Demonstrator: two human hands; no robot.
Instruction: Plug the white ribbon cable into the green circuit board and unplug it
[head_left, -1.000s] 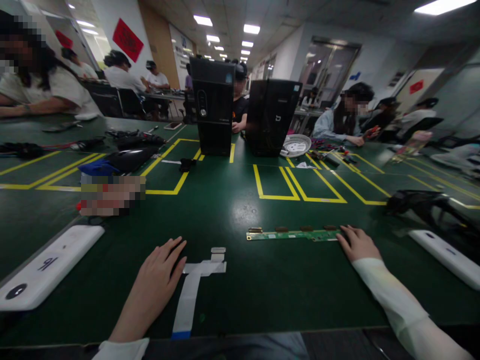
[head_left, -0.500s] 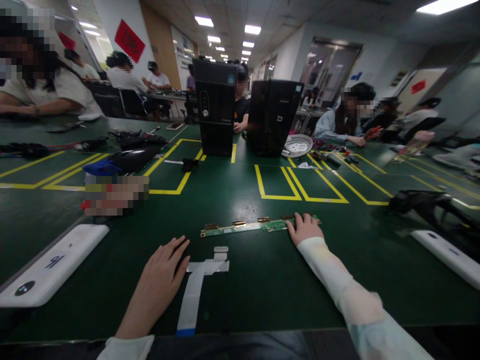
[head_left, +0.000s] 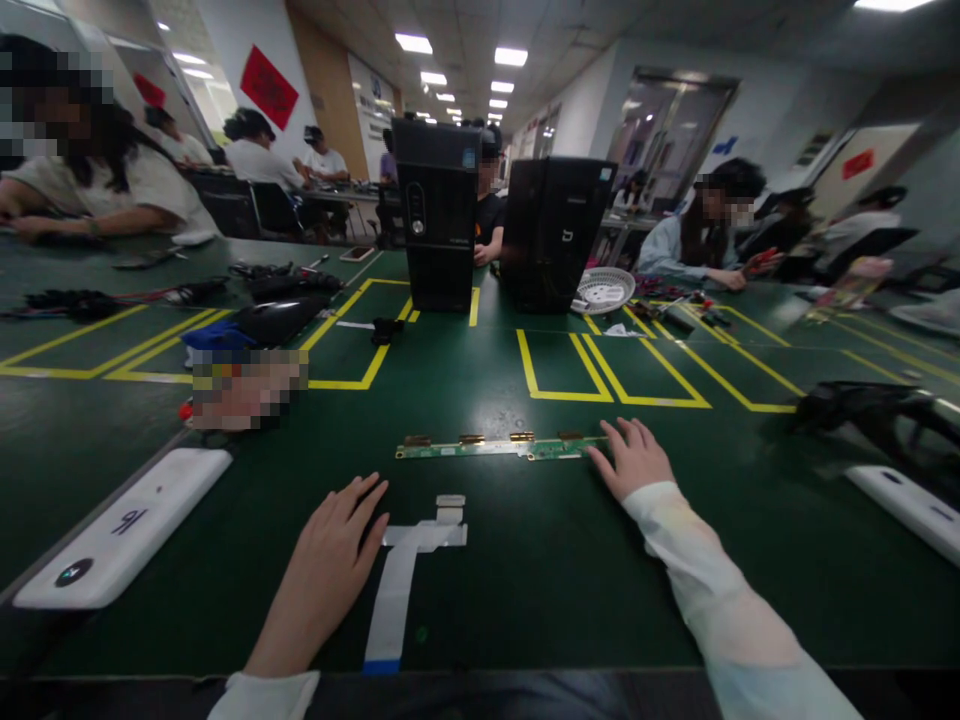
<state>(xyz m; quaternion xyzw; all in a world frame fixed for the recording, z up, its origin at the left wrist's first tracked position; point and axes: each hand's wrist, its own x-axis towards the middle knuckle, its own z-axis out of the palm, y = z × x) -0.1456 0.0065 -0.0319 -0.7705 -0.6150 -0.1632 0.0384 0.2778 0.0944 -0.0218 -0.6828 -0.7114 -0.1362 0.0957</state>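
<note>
A long, narrow green circuit board strip (head_left: 495,446) lies across the green mat in front of me. My right hand (head_left: 634,458) lies flat with spread fingers at the strip's right end, fingertips touching it. My left hand (head_left: 334,555) rests flat and open on the mat, its fingers next to a white flat ribbon cable (head_left: 401,580) with a blue tip. Neither hand holds anything.
Two black computer towers (head_left: 439,215) (head_left: 555,235) stand at the table's middle. White devices lie at the left (head_left: 124,540) and right (head_left: 904,500). Black cables (head_left: 862,410), a white basket (head_left: 604,290) and tools lie further off. Several people sit around the tables.
My right hand slid the circuit board strip from the right side leftward to the middle, then opened out flat at its right end. My left hand stayed put.
</note>
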